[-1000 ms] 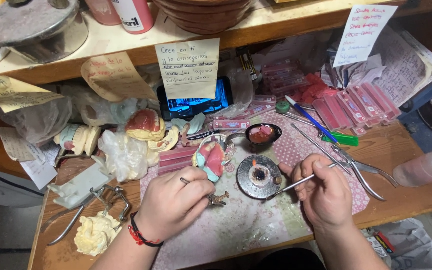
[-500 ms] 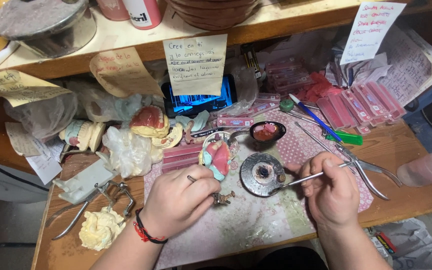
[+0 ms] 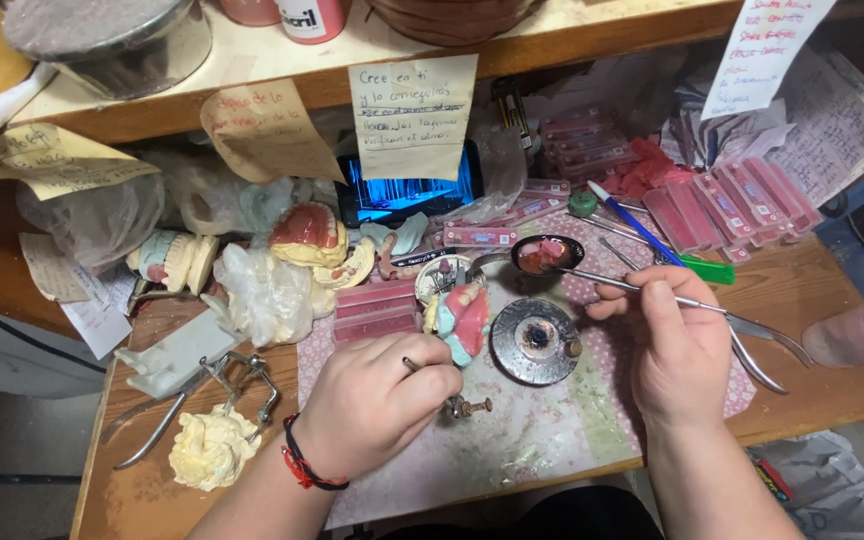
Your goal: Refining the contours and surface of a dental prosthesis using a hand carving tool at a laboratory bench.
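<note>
Left hand: my left hand point(image 3: 377, 400) rests on the patterned mat point(image 3: 552, 440), fingers curled in a closed grip around the metal articulator point(image 3: 457, 405) that carries the denture model point(image 3: 462, 320); a red and black cord bracelet point(image 3: 302, 462) sits at the wrist.
Denture model: pink gum wax over a pale blue-green base, tilted up just past my left fingertips, touching the frame I hold, near the middle of the bench point(image 3: 812, 290).
Right hand: my right hand point(image 3: 677, 345) pinches a thin metal spatula point(image 3: 632, 287) in a pen-style grip; thumb and forefinger clamp the shaft.
Spatula tip: I see it reaching left to the small dark spoon bowl point(image 3: 545, 254) holding red wax; whether the tip touches the wax, I cannot tell.
Round burner: a dark round metal burner point(image 3: 535, 341) lies between my two hands, just beside the denture model.
Pliers: long metal pliers point(image 3: 762, 350) lie partly under my right hand, handles running out to the right.
Left of bench: a second metal frame point(image 3: 222, 385) with a lump of yellowish plaster point(image 3: 210, 447) near the front edge; white plaster casts point(image 3: 170, 260) and crumpled plastic bags point(image 3: 267, 290) behind.
Back of bench: a lit phone point(image 3: 407, 190) leaning under the shelf point(image 3: 152, 100), a red-and-cream denture cast point(image 3: 304, 232) beside it, pink tooth cards point(image 3: 722, 200) to the right, a blue pen point(image 3: 632, 218) across them.
Shelf edge: handwritten paper notes point(image 3: 412, 115) hang from it.
Far right: a clear plastic bottle point(image 3: 857, 335) lies on its side.
</note>
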